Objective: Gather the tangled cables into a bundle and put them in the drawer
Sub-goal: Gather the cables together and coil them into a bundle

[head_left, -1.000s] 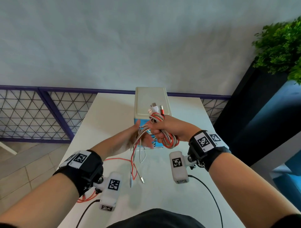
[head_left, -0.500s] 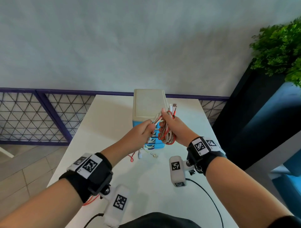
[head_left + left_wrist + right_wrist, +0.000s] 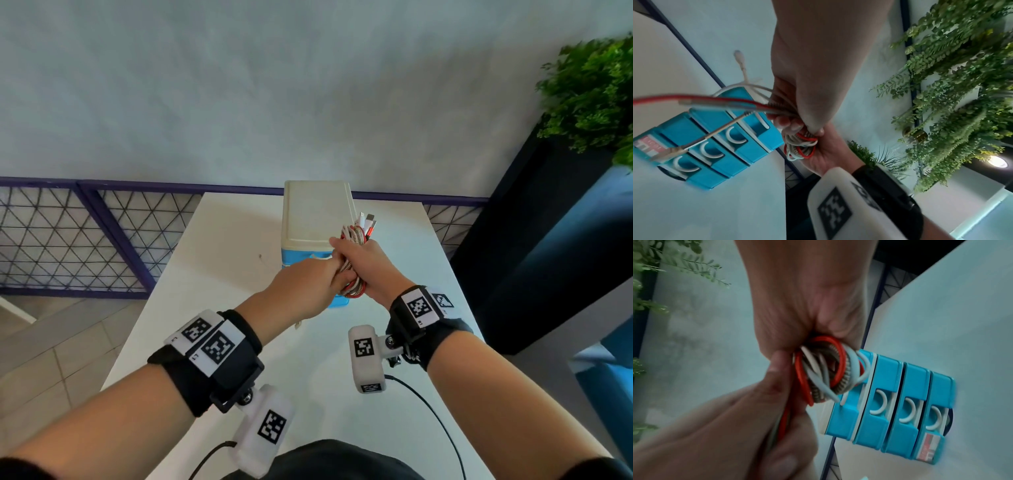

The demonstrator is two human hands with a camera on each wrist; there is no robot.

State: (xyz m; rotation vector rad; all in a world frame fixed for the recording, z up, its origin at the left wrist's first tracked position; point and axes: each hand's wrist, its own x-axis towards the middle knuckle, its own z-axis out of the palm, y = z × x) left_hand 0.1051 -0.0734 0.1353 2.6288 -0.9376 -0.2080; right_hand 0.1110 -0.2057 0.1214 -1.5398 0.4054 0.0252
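Note:
My right hand (image 3: pixel 363 263) grips a coiled bundle of red, white and braided cables (image 3: pixel 356 236), held in the air in front of the blue drawer unit (image 3: pixel 318 219). Plug ends stick up above the fist. My left hand (image 3: pixel 308 284) grips the loose cable tails right beside the bundle, touching the right hand. In the right wrist view the cable loops (image 3: pixel 824 369) bulge out of the fist, next to the drawer unit (image 3: pixel 890 412). The left wrist view shows the cable tails (image 3: pixel 719 104) trailing from my fingers across the drawers (image 3: pixel 715 146), which look closed.
The drawer unit has a cream top and several blue drawers with white handles; it stands at the far middle of the white table (image 3: pixel 212 274). A purple mesh railing (image 3: pixel 85 236) runs behind. A dark planter with green plants (image 3: pixel 589 96) stands to the right.
The hanging cable tails have been drawn up off the table into my left hand. Both hands have closed together on the bundle in front of the drawers.

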